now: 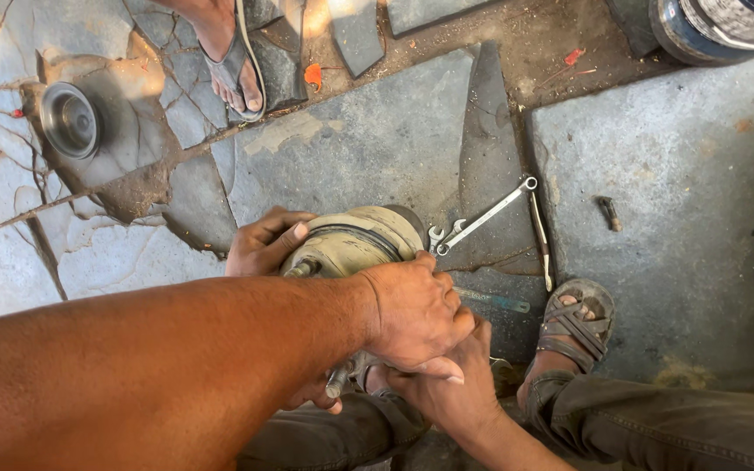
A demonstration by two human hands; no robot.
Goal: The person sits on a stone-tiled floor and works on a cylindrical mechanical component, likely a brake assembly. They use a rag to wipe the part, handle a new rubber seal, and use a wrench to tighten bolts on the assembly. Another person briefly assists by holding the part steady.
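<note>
1. Currently, the round metal housing (361, 237) sits low over the stone floor (674, 174), just in front of the knees, dusty beige and drum-shaped, with a dark band round its rim.
2. Left hand (416, 312): fingers curled shut over the near edge of the housing, palm pressed down on it. A firm, full grip.
3. Right hand (452, 390): tucked directly under the left, fingers bent. Cannot tell what it grips; the left hand hides the contact.
4. A 3rd hand (265, 244) clasps the far-left side of the housing, thumb on the rim. Its arm is hidden, so I cannot tell whose it is.
5. Handling judgement: stiff pressed metal, likely heavy for its bulk, not fragile. The dusty curved shell looks slippery; the rim band gives better purchase than the dome.
6. 2 threaded studs stick out, 1 at the upper left (302, 269) and 1 below (335, 381). They look usable as handles, though hard on the palm.
7. Nearby on the floor: 2 spanners (482, 216) just right of the housing, a screwdriver (497, 302) near a sandalled foot (573, 327), and a loose bolt (608, 212) well apart.
</note>
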